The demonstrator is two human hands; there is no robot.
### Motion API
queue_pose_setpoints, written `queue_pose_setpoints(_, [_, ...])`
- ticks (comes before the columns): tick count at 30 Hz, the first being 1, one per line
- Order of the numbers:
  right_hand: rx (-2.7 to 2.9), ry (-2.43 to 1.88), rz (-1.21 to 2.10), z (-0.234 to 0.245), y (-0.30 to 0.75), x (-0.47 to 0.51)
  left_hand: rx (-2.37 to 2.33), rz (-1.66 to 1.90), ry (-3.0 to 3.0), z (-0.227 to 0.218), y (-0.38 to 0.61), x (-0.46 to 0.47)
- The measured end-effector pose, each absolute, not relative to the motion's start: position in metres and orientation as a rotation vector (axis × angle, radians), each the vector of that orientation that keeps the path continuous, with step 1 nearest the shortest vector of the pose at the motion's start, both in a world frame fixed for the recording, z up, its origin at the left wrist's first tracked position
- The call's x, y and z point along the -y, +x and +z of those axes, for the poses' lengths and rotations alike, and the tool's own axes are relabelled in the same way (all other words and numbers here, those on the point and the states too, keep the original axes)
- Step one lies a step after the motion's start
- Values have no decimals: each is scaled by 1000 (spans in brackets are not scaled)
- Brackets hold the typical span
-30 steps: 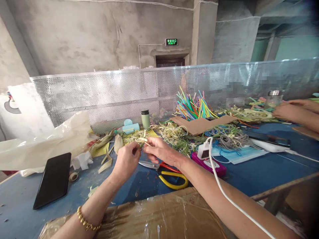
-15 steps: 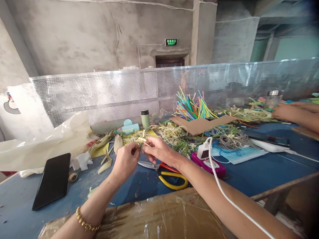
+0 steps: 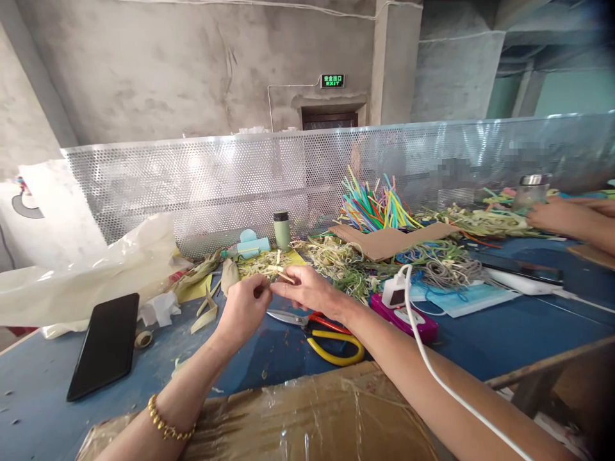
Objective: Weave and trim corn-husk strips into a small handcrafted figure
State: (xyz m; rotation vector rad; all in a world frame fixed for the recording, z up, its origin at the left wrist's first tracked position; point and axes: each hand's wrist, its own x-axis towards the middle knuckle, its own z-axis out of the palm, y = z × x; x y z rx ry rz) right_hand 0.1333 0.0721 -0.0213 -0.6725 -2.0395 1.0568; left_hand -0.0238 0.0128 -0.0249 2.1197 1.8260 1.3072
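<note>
The left hand (image 3: pixel 246 306) hides its own grip, and whatever its fingers pinch is too small to tell. The right hand (image 3: pixel 311 288) covers the lower part of a pale piece (image 3: pixel 277 269). The right forearm (image 3: pixel 413 371) hides the end of the scissors' (image 3: pixel 306 322) red handle. Near, the cardboard (image 3: pixel 312 416) is cut off by the bottom edge. Far right, a co-worker's hand (image 3: pixel 560 216) partly covers a jar (image 3: pixel 532 191).
</note>
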Motion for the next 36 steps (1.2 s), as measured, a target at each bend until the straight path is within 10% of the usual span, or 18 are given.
queue_pose_setpoints(36, [2084,-665,630,-23,133,-79,-1435,1351,1843,-33,-34,-19])
